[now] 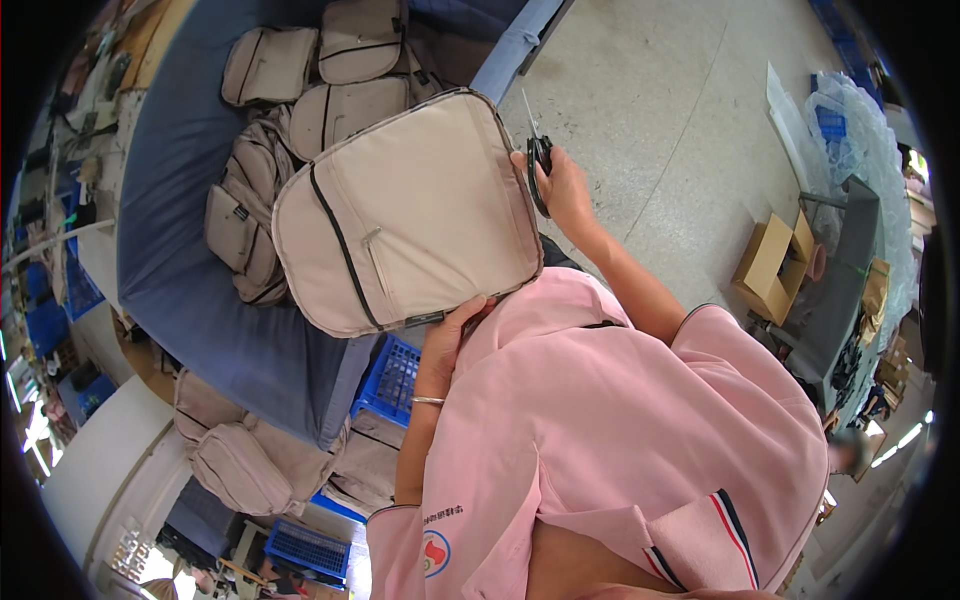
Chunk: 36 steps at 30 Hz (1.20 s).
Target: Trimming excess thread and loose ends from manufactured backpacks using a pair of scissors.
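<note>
Left hand [465,318] is gripping the bag [420,215] low, likely steadying it by the right edge of the bin [170,200]; right hand [567,190] is grasping scissors [540,160], blades pointing clear.

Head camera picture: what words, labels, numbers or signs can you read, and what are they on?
Pink shirt: dark characters beside a round emblem; I don't copy printed words.
Beige bag: black tag, any print too small to read.
Lower left: dark marks, too blurred to read.
</note>
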### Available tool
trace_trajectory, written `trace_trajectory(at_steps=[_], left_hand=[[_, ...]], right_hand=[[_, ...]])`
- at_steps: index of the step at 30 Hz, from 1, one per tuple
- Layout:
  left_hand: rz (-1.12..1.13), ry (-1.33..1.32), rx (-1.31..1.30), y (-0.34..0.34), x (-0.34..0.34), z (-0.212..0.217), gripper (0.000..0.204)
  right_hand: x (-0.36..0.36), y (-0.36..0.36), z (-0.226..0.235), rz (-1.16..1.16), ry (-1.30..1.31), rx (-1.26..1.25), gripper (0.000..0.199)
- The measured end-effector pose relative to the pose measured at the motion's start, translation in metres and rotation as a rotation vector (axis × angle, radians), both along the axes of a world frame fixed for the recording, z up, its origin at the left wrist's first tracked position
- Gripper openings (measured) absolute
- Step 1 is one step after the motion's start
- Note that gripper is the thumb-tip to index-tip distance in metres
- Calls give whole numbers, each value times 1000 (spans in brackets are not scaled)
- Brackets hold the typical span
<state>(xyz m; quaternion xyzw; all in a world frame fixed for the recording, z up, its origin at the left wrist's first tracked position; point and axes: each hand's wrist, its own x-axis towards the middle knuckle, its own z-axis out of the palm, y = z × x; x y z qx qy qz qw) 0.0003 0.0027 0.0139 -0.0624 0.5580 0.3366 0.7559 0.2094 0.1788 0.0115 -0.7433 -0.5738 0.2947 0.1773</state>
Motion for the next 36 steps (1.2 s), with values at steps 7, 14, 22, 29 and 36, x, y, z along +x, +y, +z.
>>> trace_trajectory(at_steps=[7,14,22,29,36], left_hand=[[13,-29,-20,-2,-2,-7,27],[-2,40,4,1,0,2,24],[1,117,118,-26,-6,-21,37],[687,411,372,-50,-45,-44,45],[840,745,484,-13,-69,31,49]], right_hand=[[-8,0,13,103,-85,55,64],[-3,37,-11,91,-8,99,47],[-47,103,17,283,118,292,41],[-14,96,-11,365,369,25,37],[23,42,-19,202,775,-241,22]])
